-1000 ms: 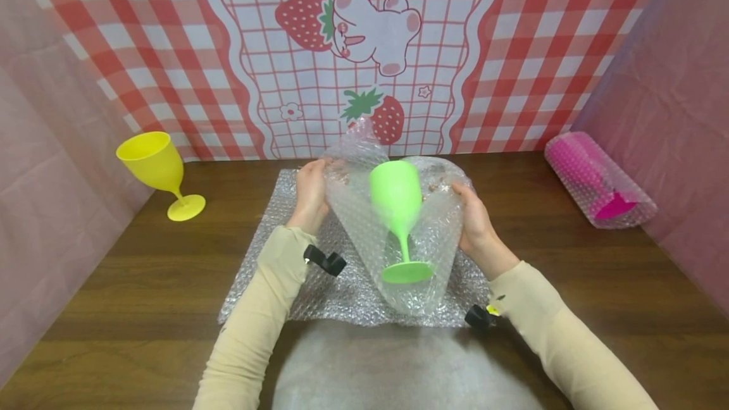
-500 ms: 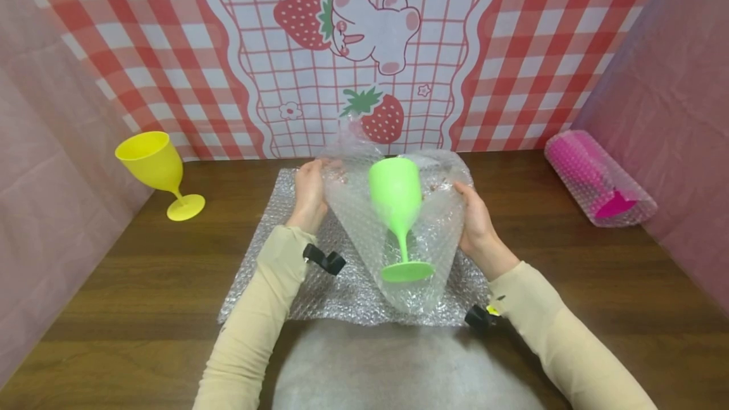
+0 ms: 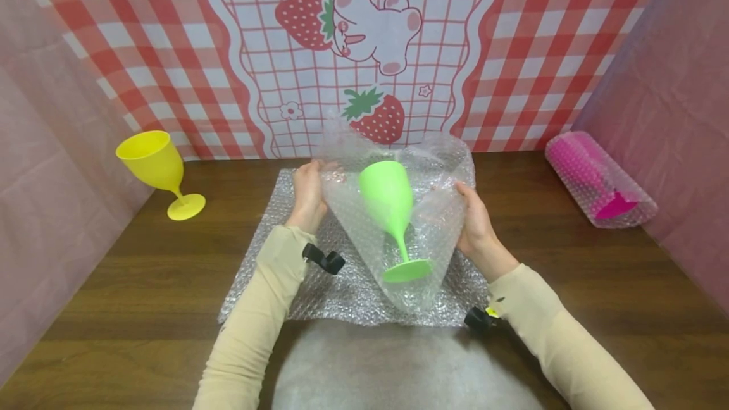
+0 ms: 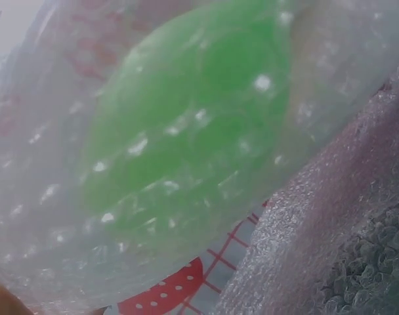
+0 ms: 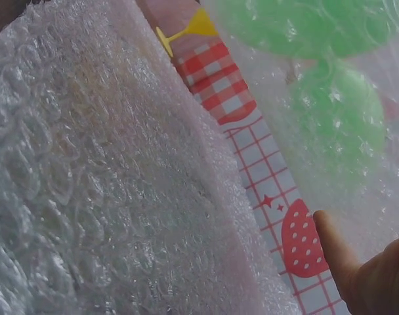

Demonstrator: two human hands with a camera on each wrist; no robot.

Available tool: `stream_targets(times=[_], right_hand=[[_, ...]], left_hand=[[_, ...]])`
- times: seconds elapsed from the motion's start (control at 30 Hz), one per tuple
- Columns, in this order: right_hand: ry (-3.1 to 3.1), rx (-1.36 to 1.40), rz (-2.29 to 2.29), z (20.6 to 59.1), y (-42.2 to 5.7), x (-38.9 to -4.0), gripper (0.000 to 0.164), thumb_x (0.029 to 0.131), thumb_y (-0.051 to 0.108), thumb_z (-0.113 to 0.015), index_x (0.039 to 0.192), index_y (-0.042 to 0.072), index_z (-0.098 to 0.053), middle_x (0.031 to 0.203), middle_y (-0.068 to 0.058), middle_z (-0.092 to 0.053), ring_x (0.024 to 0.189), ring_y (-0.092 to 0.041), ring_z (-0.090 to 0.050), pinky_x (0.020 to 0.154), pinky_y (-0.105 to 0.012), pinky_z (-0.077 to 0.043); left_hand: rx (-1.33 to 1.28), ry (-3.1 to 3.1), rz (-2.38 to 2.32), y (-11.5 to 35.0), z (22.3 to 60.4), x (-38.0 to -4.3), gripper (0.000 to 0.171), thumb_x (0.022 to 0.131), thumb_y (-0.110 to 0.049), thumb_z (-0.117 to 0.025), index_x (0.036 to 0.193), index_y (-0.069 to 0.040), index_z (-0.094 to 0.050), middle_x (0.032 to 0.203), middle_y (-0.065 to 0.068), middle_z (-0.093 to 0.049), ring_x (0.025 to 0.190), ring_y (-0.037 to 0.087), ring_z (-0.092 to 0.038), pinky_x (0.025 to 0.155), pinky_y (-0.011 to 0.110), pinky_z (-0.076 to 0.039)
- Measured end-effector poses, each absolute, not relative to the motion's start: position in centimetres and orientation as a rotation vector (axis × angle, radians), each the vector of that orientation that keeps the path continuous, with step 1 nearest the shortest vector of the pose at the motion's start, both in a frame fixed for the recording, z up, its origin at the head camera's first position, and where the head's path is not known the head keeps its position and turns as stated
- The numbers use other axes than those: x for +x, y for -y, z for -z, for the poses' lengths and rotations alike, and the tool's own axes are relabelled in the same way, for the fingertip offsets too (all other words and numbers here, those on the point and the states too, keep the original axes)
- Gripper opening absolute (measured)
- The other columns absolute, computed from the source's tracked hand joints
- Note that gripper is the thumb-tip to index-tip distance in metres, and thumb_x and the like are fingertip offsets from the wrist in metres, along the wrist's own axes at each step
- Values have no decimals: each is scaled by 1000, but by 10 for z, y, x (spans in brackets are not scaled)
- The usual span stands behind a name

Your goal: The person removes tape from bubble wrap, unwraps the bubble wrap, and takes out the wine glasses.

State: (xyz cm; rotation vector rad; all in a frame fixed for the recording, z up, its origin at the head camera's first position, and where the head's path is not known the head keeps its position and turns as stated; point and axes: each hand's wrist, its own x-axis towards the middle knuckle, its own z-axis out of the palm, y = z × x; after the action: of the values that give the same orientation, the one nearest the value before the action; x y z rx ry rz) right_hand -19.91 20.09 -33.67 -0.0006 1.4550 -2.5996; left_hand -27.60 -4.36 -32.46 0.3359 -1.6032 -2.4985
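Green goblet (image 3: 388, 198) has been tipped leftward; bubble wrap (image 3: 437, 226) gripped by left hand (image 3: 308, 193) and right hand (image 3: 476, 220), seemingly to cradle it.

Found between left hand (image 3: 309, 196) and right hand (image 3: 478, 223): middle goblet (image 3: 390, 195) in bubble-wrap sheet (image 3: 360, 226), bowl toward far side, foot toward near side. At left hand, left edge of same sheet; at right hand, opposite edge. Beneath both hands: under-sheet (image 3: 336, 299), spread on table (image 3: 604, 309). On table, well left of left hand: left goblet (image 3: 154, 166). On table, right of right hand and farther back, near right drape (image 3: 672, 93): right goblet (image 3: 614, 206) inside own wrap (image 3: 640, 214). Beyond both hands, past table: backdrop cloth (image 3: 376, 43).
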Motion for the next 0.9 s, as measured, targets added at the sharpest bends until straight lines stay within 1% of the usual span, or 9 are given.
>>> stream_targets(times=[0.17,0.37,0.47,0.6,0.67,0.73,0.8,0.87,0.9], right_hand=[[-1420,-1,2611,338,-201,-199,33,99,32,-23,101,13,-51,82,4,-66,73,-10,-62,65,-25,-52],[-1388,11,2632,336,-202,-198,33,98,32,-24,96,15,-52,81,4,-63,72,-9,-60,65,-24,-50],[-1346,17,2651,334,-201,-196,30,98,31,-25,97,14,-50,82,3,-61,73,-9,-58,65,-23,-49],[-1323,31,2663,335,-201,-196,27,98,30,-25,101,13,-46,83,2,-60,74,-10,-58,66,-24,-49],[-1327,41,2663,335,-202,-196,27,99,30,-25,102,13,-46,83,2,-60,74,-10,-58,65,-24,-49],[-1322,54,2665,336,-202,-196,27,99,30,-25,101,13,-46,83,2,-60,73,-10,-58,65,-24,-49],[-1306,71,2667,337,-204,-196,28,99,30,-25,100,13,-47,82,2,-61,73,-11,-58,64,-24,-49],[-1285,95,2674,338,-205,-197,28,98,30,-26,98,13,-47,81,1,-61,72,-11,-58,65,-24,-49],[-1270,106,2677,338,-206,-197,28,98,30,-26,98,13,-48,81,1,-61,73,-11,-58,65,-24,-49]], left_hand=[[354,1601,2486,43,325,-277,19,92,-4,-39,79,-4,-53,74,6,-60,60,14,-61,57,26,-54],[382,1595,2432,43,325,-278,21,86,-1,-43,69,-4,-54,71,2,-55,60,12,-55,57,21,-50],[394,1573,2438,44,326,-279,21,86,0,-41,69,-5,-52,71,2,-53,61,11,-54,58,20,-49],[395,1547,2464,45,328,-280,21,87,0,-41,69,-5,-52,66,1,-53,56,10,-54,55,21,-49],[395,1565,2465,45,330,-281,19,87,-1,-41,71,-3,-51,68,2,-53,57,11,-54,57,22,-50],[410,1615,2442,46,331,-282,17,90,-3,-41,79,0,-55,78,4,-55,67,12,-54,66,24,-50],[436,1679,2413,47,332,-281,18,92,-5,-40,96,4,-55,99,8,-55,89,16,-54,83,28,-47],[462,1728,2396,48,332,-280,26,94,-6,-38,114,6,-48,119,11,-48,111,20,-46,98,32,-39],[474,1741,2393,49,332,-279,30,94,-5,-38,121,7,-44,127,12,-43,119,22,-40,103,33,-34]])
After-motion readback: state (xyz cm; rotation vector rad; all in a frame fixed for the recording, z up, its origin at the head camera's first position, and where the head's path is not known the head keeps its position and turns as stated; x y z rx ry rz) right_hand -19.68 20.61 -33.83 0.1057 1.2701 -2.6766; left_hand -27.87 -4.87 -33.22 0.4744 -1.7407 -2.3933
